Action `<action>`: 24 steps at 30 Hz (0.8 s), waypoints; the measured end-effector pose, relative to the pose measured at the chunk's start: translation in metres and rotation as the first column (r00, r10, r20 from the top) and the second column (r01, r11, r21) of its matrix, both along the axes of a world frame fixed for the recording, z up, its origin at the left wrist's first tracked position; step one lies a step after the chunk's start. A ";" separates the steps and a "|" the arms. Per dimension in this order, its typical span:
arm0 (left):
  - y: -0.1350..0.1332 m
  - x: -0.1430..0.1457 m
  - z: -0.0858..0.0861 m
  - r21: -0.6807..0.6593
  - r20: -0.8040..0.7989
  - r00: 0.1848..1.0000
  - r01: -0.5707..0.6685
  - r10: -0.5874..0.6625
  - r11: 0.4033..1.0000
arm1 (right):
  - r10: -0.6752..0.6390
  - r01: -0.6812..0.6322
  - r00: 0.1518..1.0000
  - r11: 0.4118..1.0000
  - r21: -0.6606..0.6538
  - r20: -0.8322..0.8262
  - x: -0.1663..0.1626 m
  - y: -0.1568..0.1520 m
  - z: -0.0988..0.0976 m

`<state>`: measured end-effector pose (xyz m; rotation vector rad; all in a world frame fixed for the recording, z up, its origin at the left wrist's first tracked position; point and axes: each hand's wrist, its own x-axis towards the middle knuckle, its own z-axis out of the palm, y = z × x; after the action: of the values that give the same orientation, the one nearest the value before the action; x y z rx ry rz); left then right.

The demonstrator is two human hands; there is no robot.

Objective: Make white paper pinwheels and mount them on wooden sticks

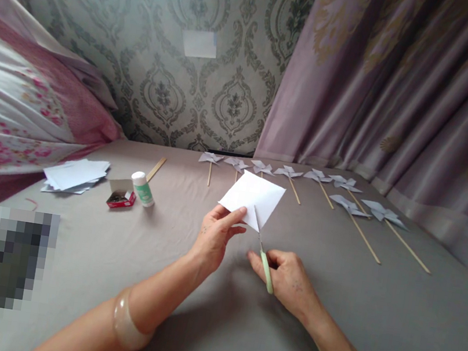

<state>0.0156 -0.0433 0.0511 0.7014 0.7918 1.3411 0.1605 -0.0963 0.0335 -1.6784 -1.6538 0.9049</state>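
Observation:
In the middle of the head view, my left hand (221, 229) pinches a white paper square (252, 196) by its near-left edge, thumb on top. The square is held up above the cloth with one corner toward me. My right hand (289, 277) grips scissors (266, 268) by their pale green handles. Their blades reach into the paper near its lower corner, and part of them is hidden by the sheet. Several finished paper pinwheels (346, 204) on wooden sticks lie beyond and to the right of both hands.
On the left lie a stack of white paper (75, 175), an open red box (121, 197) with small dark pieces, a white-and-green glue stick (142, 190) and wooden sticks (156, 168). A grey cloth (323, 341) covers the surface. Curtains (338, 97) and a patterned wall (151, 22) stand behind.

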 end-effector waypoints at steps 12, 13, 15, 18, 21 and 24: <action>0.033 -0.036 0.001 -0.089 -0.194 0.980 0.035 -0.051 0.995 | 0.082 -0.077 0.995 0.994 -0.075 0.059 0.007 0.005 0.002; 0.034 -0.037 -0.001 -0.098 -0.202 0.978 0.036 -0.055 0.995 | 0.085 -0.079 0.994 0.993 -0.088 0.066 0.008 0.006 0.002; 0.036 -0.039 -0.004 -0.110 -0.209 0.976 0.036 -0.059 0.993 | 0.090 -0.081 0.992 0.991 -0.110 0.082 0.010 0.008 0.001; 0.040 -0.041 -0.010 -0.110 -0.215 0.975 0.029 -0.052 0.994 | 0.107 -0.093 0.989 0.988 -0.124 0.104 0.012 0.010 -0.001; 0.043 -0.044 -0.015 -0.113 -0.242 0.969 0.029 -0.056 0.993 | 0.127 -0.110 0.983 0.985 -0.134 0.130 0.014 0.011 -0.004; 0.045 -0.046 -0.018 -0.124 -0.305 0.950 0.032 -0.069 0.992 | 0.166 -0.134 0.964 0.978 -0.159 0.207 0.015 0.012 -0.005</action>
<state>-0.0306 0.0019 0.0330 0.8438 1.0878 1.1414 0.1757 -0.0842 0.0284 -1.8234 -1.9253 0.9594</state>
